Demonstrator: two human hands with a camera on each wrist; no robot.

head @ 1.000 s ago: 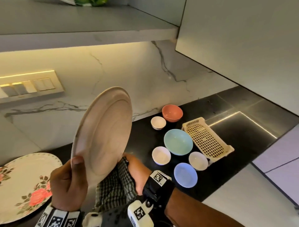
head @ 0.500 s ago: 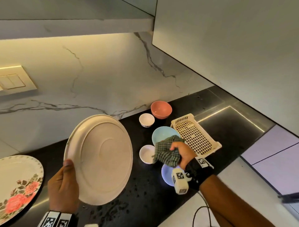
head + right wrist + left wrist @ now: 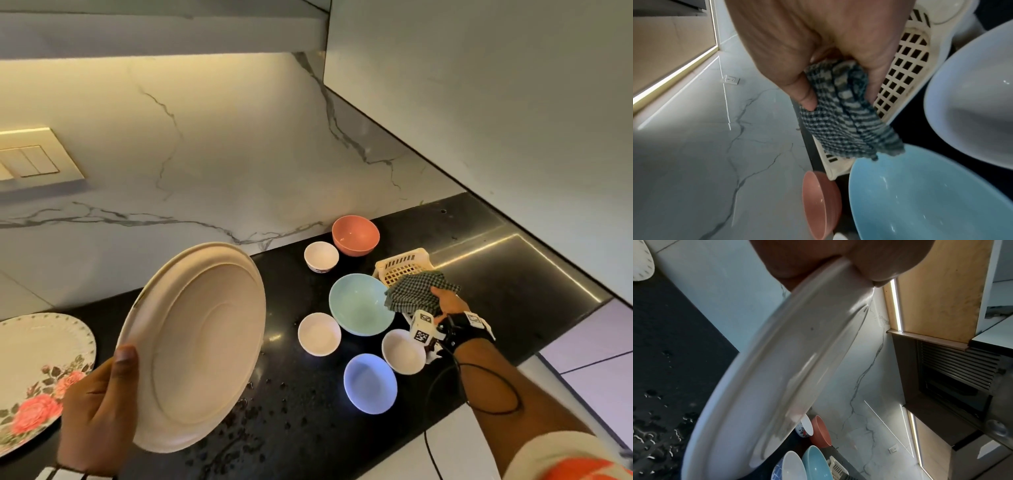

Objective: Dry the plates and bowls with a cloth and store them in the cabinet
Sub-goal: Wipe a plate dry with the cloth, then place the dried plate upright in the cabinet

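Cream ceramic dinner plate (image 3: 198, 346): held tilted on edge above the near-left of the black countertop (image 3: 507, 274), its ringed underside toward the camera. Left hand (image 3: 97, 407) grips its lower-left rim, thumb on the facing side, fingers behind.

Checked cloth (image 3: 416, 291), dark green and white, bunched: clenched in the right hand (image 3: 448, 303), which hovers to the right over the cream plastic lattice basket (image 3: 399, 265), a corner of cloth hanging at the rim of the pale turquoise bowl (image 3: 359, 303).

Step in hand, as judged: plate and cloth are well apart, so wiping of this plate looks finished; the cloth appears bound for the basket, the plate for the cabinet.

Next move calls for: letting go of the cloth, freeing the right hand to open the grey cabinet door (image 3: 496, 102) overhead at right, then lifting the plate in level.

Awaiting drying:
- coral bowl (image 3: 355, 234), far
- blue bowl (image 3: 370, 383), near
- three small white bowls (image 3: 319, 334)
- floral plate (image 3: 37, 373), far left.

Edges and room: the door's lower edge overhangs the right of the counter; a shelf underside sits above left. Bowls crowd the middle. Open counter lies right of the basket; water drops spot the near surface below the plate.
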